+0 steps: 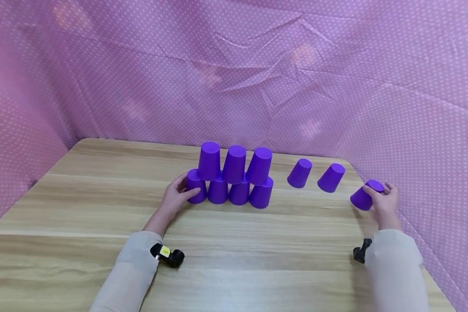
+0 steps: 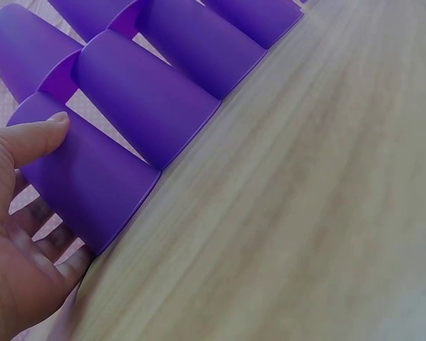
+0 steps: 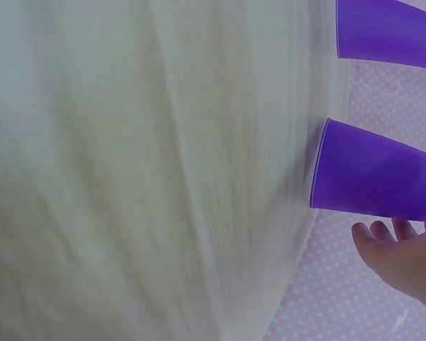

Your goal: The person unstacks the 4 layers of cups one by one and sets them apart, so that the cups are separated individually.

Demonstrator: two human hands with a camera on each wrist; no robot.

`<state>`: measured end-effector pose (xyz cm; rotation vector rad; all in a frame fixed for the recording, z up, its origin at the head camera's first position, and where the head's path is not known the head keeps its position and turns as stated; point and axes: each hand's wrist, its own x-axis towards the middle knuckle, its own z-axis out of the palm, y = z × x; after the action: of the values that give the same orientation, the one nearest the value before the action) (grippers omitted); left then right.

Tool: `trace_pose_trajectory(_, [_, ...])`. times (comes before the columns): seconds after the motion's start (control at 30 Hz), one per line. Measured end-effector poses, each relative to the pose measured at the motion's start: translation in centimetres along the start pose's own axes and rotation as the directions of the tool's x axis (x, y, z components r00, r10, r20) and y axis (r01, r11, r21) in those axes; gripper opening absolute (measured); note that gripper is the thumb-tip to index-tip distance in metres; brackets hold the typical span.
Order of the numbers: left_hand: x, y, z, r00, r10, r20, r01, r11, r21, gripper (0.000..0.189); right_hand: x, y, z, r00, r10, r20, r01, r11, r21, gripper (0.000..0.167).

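The left hand [image 1: 174, 198] curls partway round the leftmost lower cup [image 2: 92, 177] (the upper row [image 1: 234, 165] counts three); the right hand [image 1: 386, 204], half-curled, grips the rightmost cup [image 1: 360, 199].

Camera positions
From the head, I face forward and down over the fingers [image 1: 193, 193]; each wrist view, closer behind its fingers, shares their cup [image 2: 92, 185] [image 3: 376, 174] with mine.

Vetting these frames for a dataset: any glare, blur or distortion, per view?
Head: pale sheen low on the tabletop; the right-hand cups appear slanted, probably wide-angle distortion. Left wrist: wood grain soft and smeared, while the nearest cup has fairly clear edges. Right wrist: tabletop hazy and blurred, its edge bowed, probably lens distortion.
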<state>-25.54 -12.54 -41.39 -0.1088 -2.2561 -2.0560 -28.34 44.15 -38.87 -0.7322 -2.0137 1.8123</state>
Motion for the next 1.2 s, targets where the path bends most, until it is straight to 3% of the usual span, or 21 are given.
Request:
trace_pose_trajectory(0.13, [0.0,0.0,-0.1,1.000,0.000,0.001,0.000,1.000,-0.011,0.062,0.6,0.4,-0.6,1.000,0.002,0.019,-0.002,1.000,0.001,0.097])
trace_pose_trajectory(0.5, [-0.3,-0.3,0.1,0.996,0.092,-0.018,-0.092,0.996,-0.005,0.064,-4.9,-4.2,-0.5,0.999,-0.049,-0.021,0.049,0.999,-0.013,0.082])
trace_pose_trajectory(0.77, [0.0,-0.1,0.1,1.000,0.016,-0.009,-0.016,1.000,-0.018,0.062,-5.5,-5.6,-0.7,0.988,-0.156,0.013,0.156,0.987,-0.035,0.078])
trace_pose_trajectory(0.97, [0.0,0.0,0.1,1.000,0.008,-0.002,-0.008,1.000,-0.021,0.063,-6.0,-6.9,-0.4,0.974,-0.214,0.069,0.217,0.975,-0.046,0.079])
trace_pose_trajectory(1.2, [0.0,-0.1,0.1,1.000,0.017,-0.003,-0.017,1.000,0.000,0.062,-6.5,-8.2,0.7,0.941,-0.311,0.135,0.322,0.944,-0.070,0.077])
